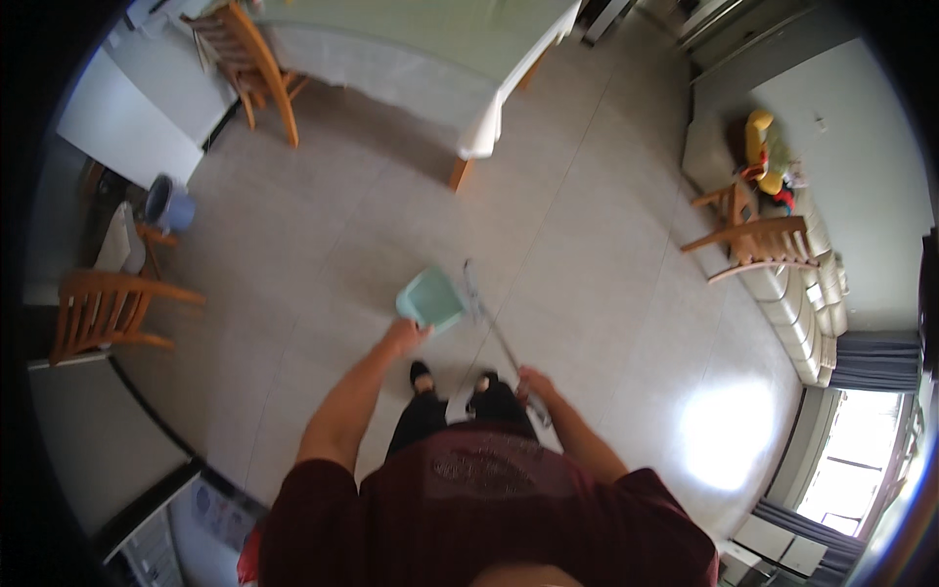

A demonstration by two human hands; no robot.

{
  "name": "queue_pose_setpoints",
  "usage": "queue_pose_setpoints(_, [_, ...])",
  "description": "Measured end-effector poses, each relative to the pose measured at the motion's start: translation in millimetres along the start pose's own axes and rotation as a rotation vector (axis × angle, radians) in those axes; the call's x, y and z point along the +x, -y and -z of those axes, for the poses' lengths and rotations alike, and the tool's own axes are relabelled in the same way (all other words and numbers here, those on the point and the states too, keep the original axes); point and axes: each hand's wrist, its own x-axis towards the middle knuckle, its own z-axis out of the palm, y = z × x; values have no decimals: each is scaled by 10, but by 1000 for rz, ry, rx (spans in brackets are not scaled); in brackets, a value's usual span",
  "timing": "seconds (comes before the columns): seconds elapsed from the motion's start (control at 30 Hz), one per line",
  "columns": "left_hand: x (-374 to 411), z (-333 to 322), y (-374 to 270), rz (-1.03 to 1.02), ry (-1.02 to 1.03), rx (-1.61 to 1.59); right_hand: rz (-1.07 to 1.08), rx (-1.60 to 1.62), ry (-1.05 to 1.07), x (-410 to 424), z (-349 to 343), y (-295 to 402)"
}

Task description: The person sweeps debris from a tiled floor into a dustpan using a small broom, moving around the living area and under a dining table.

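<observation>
My left hand (408,337) is closed around the near edge or handle of a light green plastic dustpan (433,297), whose open tray faces up. In my right hand (535,383) is the thin shaft of a long-handled broom or similar floor tool (500,334). Its narrow grey head (472,285) is by the floor, just right of the dustpan and apart from it. Blur hides whether the head has bristles. The shaft's upper end shows below my right hand, close to my leg.
Grey tiled floor (587,293) surrounds my feet. Ahead stands a cloth-covered table (411,73) with a wooden chair (253,70). Another wooden chair (117,308) and a blue bin (170,204) are at left. To the right are a wooden chair (763,238) and a cream sofa (788,315).
</observation>
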Motion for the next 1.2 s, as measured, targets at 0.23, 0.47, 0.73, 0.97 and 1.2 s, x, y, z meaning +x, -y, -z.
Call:
queue_pose_setpoints(0.23, [-358, 656, 220, 351, 61, -180, -83, 42, -197, 37, -84, 852])
queue_pose_setpoints(0.47, [-498, 1013, 135, 503, -51, -342, -32, 101, -278, 1200, 273, 1303])
queue_pose_setpoints(0.73, [-717, 1269, 418, 629, -181, -492, -80, 225, -103, 1766, -872, 1259])
queue_pose_setpoints(0.97, [-916, 1648, 917, 663, -228, -607, -138, 54, 7, 1422, -2081, 1273])
queue_pose_setpoints(1.2, [-788, 2106, 1471, 583, -227, -638, -8, -327, -47, 1234, -2680, 1925])
